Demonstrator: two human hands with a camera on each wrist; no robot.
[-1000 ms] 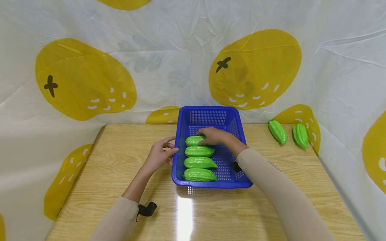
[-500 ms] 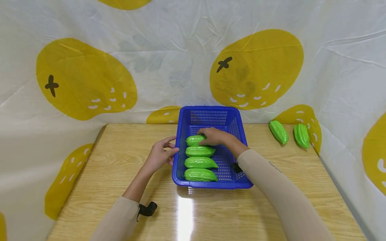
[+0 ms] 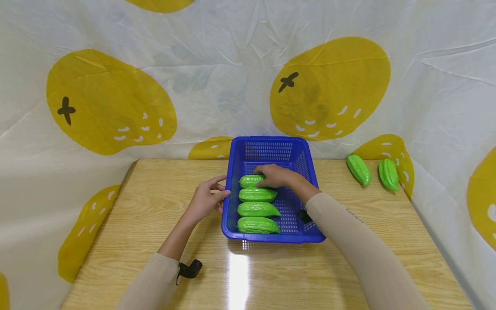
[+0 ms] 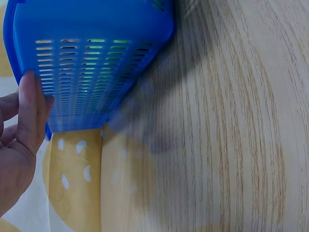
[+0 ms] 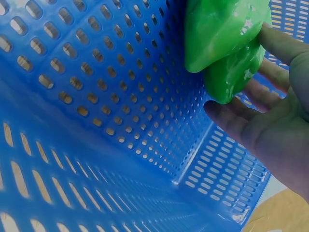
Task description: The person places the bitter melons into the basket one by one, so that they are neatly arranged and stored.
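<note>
Right hand (image 3: 272, 175) grips a glossy, ridged gourd (image 3: 249, 181); relaxed left hand (image 3: 205, 199) touches perforated basket (image 3: 267, 237).

Room beyond 4 gourds (image 3: 258, 209), basket walls (image 3: 268, 151) around

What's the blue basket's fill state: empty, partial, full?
Partial. The basket holds four green gourds down its left side; mesh floor shows to their right. The right hand grips the farthest gourd.

- Basket (image 3: 273, 237) stands on table (image 3: 302, 280), before cloth backdrop (image 3: 224, 99).
- Four bitter melons (image 3: 257, 195) lie inside, one behind another.
- Two outlying melons (image 3: 359, 169) lie right of basket.
- Left hand (image 3: 204, 201), basket's left; right hand (image 3: 273, 175), inside.
</note>
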